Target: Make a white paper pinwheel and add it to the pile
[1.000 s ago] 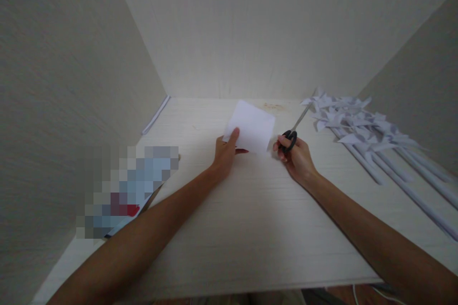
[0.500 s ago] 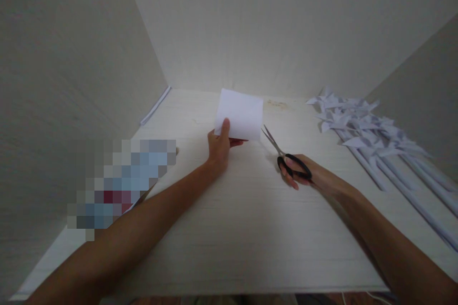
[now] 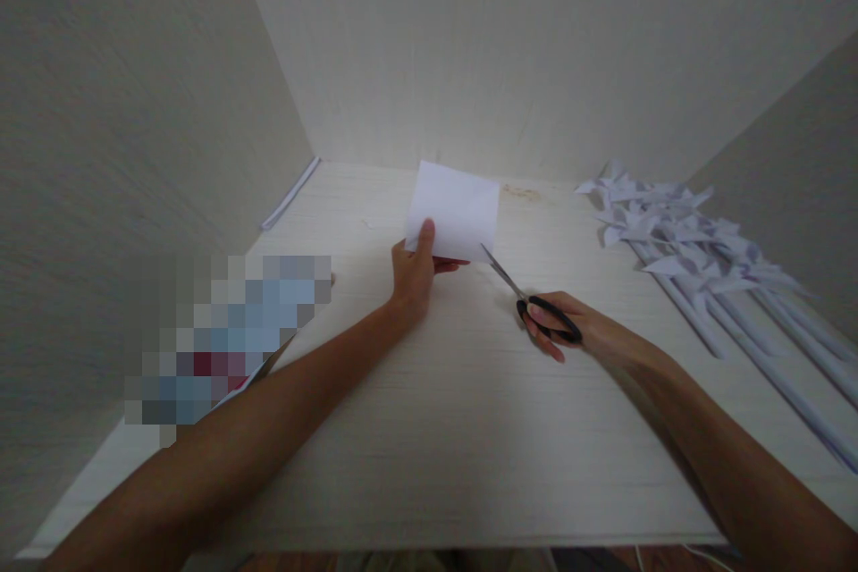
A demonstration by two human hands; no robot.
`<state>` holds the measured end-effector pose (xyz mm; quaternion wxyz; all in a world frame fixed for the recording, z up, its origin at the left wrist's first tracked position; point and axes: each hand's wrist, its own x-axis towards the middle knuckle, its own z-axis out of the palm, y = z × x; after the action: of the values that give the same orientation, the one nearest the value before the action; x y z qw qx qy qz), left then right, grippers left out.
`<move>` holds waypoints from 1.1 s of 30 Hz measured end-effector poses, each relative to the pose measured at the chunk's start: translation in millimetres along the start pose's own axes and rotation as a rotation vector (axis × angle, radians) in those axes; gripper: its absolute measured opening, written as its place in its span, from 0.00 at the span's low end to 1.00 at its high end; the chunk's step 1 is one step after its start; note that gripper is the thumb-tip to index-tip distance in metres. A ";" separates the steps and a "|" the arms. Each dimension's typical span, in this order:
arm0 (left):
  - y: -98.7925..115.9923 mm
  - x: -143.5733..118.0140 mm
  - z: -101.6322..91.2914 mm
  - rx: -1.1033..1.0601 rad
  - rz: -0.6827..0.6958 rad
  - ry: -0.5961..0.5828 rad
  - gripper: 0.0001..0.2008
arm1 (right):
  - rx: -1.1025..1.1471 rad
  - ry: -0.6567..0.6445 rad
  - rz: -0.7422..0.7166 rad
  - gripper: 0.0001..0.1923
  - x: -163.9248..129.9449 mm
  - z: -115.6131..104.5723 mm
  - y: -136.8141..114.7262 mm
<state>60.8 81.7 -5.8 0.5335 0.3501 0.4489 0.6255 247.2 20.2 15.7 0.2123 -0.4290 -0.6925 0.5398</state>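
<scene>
A white, roughly square sheet of paper (image 3: 456, 204) is pinched at its lower left by my left hand (image 3: 416, 273), thumb on top and fingers beneath. My right hand (image 3: 556, 322) grips black-handled scissors (image 3: 504, 272) with fingers through the loops. Their blade tips overlap the paper's lower right corner, one blade in front of the sheet. The other blade cannot be made out clearly.
Several white paper pinwheels (image 3: 670, 219) with rolled-paper sticks (image 3: 770, 375) lie at the right. A thin white paper strip (image 3: 290, 195) rests by the left wall. A blurred-out object (image 3: 268, 322) lies left on the white tabletop (image 3: 429, 456).
The scissors have moved left onto the paper's lower right corner, and their blades have come closer together. The paper has shifted very slightly in view.
</scene>
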 end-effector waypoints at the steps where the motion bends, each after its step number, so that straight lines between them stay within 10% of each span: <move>1: -0.1 0.0 0.0 0.001 -0.002 0.002 0.21 | -0.004 0.000 -0.001 0.26 0.1 -0.2 0.6; 33: -3.3 2.2 -1.7 -0.010 0.013 -0.014 0.22 | -0.017 -0.021 0.022 0.25 0.7 -0.1 -0.6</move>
<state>59.9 83.6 -9.6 0.5342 0.3550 0.4397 0.6287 246.7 20.8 16.1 0.1957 -0.4326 -0.6945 0.5406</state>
